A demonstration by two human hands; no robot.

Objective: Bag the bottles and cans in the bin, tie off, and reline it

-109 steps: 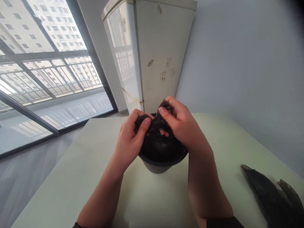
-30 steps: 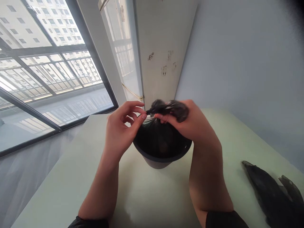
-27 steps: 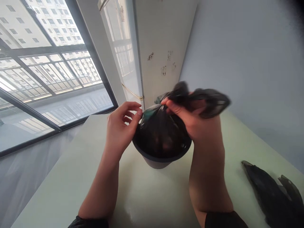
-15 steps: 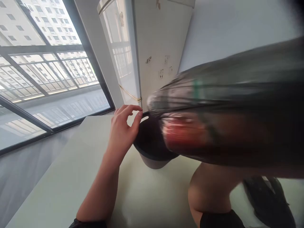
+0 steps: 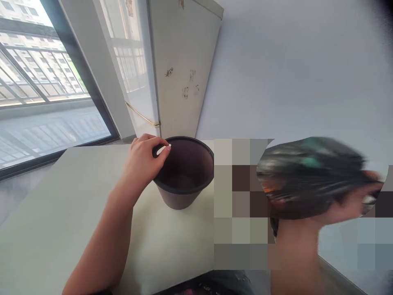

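Note:
The brown trash bin [image 5: 184,198] with a black rim stands upright on the pale tabletop, its visible inside bare. My left hand [image 5: 145,157] is closed at the bin's left rim, thumb and fingers around the handle slot there. To the right, my right hand [image 5: 346,207] grips the gathered neck of a filled black garbage bag [image 5: 310,180], held in the air apart from the bin. Orange-red and green contents show faintly through the thin plastic. Motion blurs the bag, and a pixelated patch hides the area around it.
The pale table [image 5: 89,184] extends to the left. Behind it stand a worn white refrigerator [image 5: 184,53] and a plain wall [image 5: 276,69]. A window [image 5: 46,94] is at the far left. Dark shiny material [image 5: 208,284] lies along the bottom edge.
The garbage bag has swung away from over the bin, now farther right and lower, uncovering the bin's opening. My left hand has stayed on the rim. The view has turned right.

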